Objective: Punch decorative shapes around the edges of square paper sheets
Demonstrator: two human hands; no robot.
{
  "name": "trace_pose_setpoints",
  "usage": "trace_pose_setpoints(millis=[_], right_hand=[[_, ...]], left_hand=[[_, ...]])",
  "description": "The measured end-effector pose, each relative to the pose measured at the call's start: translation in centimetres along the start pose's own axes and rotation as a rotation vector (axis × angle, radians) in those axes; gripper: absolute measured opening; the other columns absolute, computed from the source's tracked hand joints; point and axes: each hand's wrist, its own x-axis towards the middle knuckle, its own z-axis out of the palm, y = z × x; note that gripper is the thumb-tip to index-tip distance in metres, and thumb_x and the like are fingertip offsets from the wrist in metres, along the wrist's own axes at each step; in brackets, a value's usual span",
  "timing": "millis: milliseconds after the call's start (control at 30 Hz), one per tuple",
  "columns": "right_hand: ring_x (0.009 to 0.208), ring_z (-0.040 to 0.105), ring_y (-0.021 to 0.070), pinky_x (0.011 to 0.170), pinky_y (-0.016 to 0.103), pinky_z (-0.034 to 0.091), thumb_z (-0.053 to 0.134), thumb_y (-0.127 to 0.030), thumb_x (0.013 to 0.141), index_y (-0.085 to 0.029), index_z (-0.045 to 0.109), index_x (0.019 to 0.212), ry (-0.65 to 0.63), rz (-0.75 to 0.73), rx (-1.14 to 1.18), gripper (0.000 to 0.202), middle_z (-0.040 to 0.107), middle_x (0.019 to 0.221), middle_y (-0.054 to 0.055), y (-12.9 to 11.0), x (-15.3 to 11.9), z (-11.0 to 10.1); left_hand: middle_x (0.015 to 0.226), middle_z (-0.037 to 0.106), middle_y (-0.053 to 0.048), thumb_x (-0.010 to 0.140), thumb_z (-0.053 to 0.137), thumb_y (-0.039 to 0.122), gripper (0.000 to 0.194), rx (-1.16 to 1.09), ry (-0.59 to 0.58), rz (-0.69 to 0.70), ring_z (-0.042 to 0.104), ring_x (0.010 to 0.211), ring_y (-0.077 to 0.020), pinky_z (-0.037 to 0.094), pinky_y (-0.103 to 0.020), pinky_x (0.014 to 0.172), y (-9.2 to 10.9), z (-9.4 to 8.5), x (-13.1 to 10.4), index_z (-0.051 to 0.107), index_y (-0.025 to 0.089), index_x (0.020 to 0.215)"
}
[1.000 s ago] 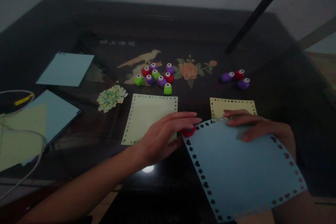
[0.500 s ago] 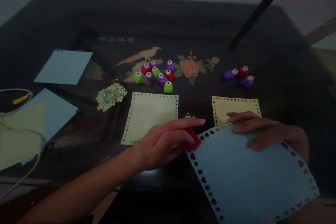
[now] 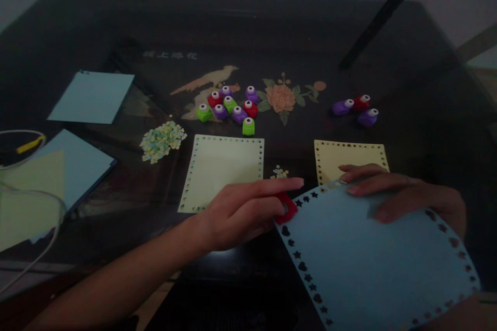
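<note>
A blue sheet of paper [image 3: 373, 264], tilted above the table's front, has small stars, hearts and other shapes cut along its edges. My right hand [image 3: 423, 196] grips it at the upper right, fingertips over the top edge. At the sheet's left corner sits a red craft punch [image 3: 287, 208], with the paper's edge in it. My left hand [image 3: 244, 212] is closed around this punch, index finger stretched out over it. Under the hands lie a pale green sheet [image 3: 227, 165] and a yellow sheet [image 3: 349, 155], both with punched borders; the hands and the blue sheet partly cover them.
Several green, purple and red punches [image 3: 229, 106] stand mid-table, others [image 3: 355, 107] to the right. Paper cutouts form a large pile [image 3: 162, 140] and a small one [image 3: 279, 171]. More blue paper [image 3: 93, 97] and a white cable [image 3: 58, 207] lie left. A black pole [image 3: 384, 18] slants at the back right.
The right hand and the right side of the blue sheet have shifted slightly to the right. The left hand stays on the red punch at the same corner.
</note>
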Motion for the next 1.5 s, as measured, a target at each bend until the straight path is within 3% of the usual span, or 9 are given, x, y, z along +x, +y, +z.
trace_pose_setpoints(millis=[233, 467, 600, 900, 1167, 1367, 1500], right_hand=[[0.102, 0.068, 0.0247, 0.093, 0.043, 0.052, 0.059, -0.046, 0.085, -0.040, 0.074, 0.098, -0.070, -0.031, -0.001, 0.021, 0.074, 0.104, 0.001, 0.12, 0.25, -0.54], [0.096, 0.069, 0.0262, 0.091, 0.045, 0.054, 0.069, -0.045, 0.076, -0.041, 0.076, 0.088, -0.064, 0.038, -0.022, 0.014, 0.076, 0.096, 0.000, 0.50, -0.24, -0.76], [0.097, 0.069, 0.0264, 0.092, 0.046, 0.053, 0.061, -0.052, 0.081, -0.041, 0.076, 0.091, -0.040, 0.022, 0.003, 0.021, 0.075, 0.098, 0.000, 0.45, -0.31, -0.69], [0.102, 0.067, 0.0263, 0.094, 0.046, 0.052, 0.058, -0.043, 0.085, -0.039, 0.073, 0.103, -0.088, -0.058, 0.001, 0.023, 0.073, 0.107, 0.001, 0.29, -0.18, -0.72], [0.100, 0.068, 0.0263, 0.093, 0.047, 0.052, 0.058, -0.042, 0.086, -0.037, 0.074, 0.098, -0.008, -0.037, 0.020, 0.021, 0.074, 0.102, 0.002, -0.05, -0.19, 0.02], [0.104, 0.066, 0.0257, 0.095, 0.044, 0.052, 0.067, -0.036, 0.082, -0.032, 0.073, 0.105, -0.104, -0.135, 0.029, 0.024, 0.072, 0.109, 0.003, 0.50, -0.07, -0.47], [0.106, 0.065, 0.0255, 0.096, 0.044, 0.051, 0.060, -0.039, 0.086, -0.030, 0.072, 0.106, -0.100, -0.147, 0.041, 0.025, 0.072, 0.111, 0.004, 0.58, -0.10, -0.61]], left_hand=[[0.126, 0.062, -0.020, 0.084, 0.063, 0.012, 0.028, -0.046, -0.007, 0.010, 0.067, 0.104, -0.0190, 0.059, -0.027, 0.077, -0.27, 0.18, 0.10, 0.047, 0.019, 0.105], [0.123, 0.064, -0.019, 0.083, 0.063, 0.012, 0.025, -0.020, 0.013, 0.014, 0.068, 0.101, -0.0165, 0.058, -0.025, 0.079, 0.14, 0.10, 0.36, 0.049, 0.018, 0.103], [0.125, 0.063, -0.018, 0.082, 0.066, 0.013, 0.027, -0.004, -0.010, 0.017, 0.069, 0.096, -0.0167, 0.057, -0.024, 0.076, -0.05, -0.02, 0.09, 0.051, 0.017, 0.103], [0.128, 0.062, -0.015, 0.083, 0.064, 0.014, 0.028, 0.043, -0.041, 0.011, 0.069, 0.093, -0.0161, 0.058, -0.025, 0.074, -0.04, -0.14, -0.04, 0.053, 0.019, 0.108], [0.123, 0.065, -0.016, 0.085, 0.064, 0.017, 0.023, 0.022, -0.034, 0.028, 0.070, 0.092, -0.0156, 0.058, -0.023, 0.073, 0.07, -0.24, 0.32, 0.051, 0.018, 0.104], [0.123, 0.065, -0.017, 0.086, 0.063, 0.019, 0.021, 0.013, 0.015, 0.056, 0.069, 0.092, -0.0145, 0.057, -0.023, 0.073, -0.08, 0.05, 0.13, 0.053, 0.014, 0.104], [0.121, 0.065, -0.017, 0.086, 0.063, 0.019, 0.020, 0.020, 0.019, 0.052, 0.069, 0.088, -0.0134, 0.057, -0.022, 0.072, -0.04, 0.08, 0.11, 0.054, 0.013, 0.103]])
